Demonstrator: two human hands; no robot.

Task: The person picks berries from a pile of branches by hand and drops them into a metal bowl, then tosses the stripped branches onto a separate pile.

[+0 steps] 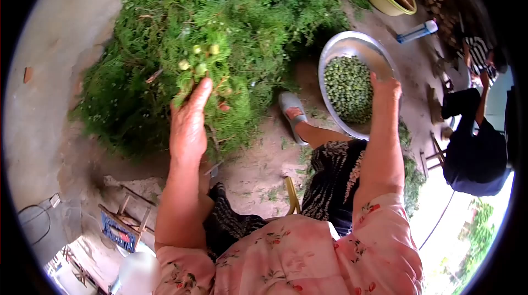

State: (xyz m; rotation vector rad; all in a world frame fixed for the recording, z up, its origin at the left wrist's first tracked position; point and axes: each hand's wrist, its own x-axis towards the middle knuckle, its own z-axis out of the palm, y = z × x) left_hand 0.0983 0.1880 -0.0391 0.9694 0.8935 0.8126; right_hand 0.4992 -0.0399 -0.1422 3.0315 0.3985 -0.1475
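My left hand (pixel 190 124) is closed around a feathery green sprig (pixel 220 69) bearing a few round, pale green berries (pixel 199 68). Its thumb points up and most of its fingers are hidden by the foliage. Behind it spreads a large heap of cut green branches (pixel 242 9). My right hand (pixel 386 87) is over the right side of a metal basin (pixel 333 47), with its fingers curled. Whether it grips the rim or something small is hidden. Many small green berries (pixel 347 89) lie in the basin.
A yellow tub (pixel 382 1) with a brown woven basket stands at the upper right. Near it lies a blue and white cylinder (pixel 417 31). A person in dark clothes (pixel 476 157) sits at the right. A small wooden stool (pixel 129 215) is at the lower left.
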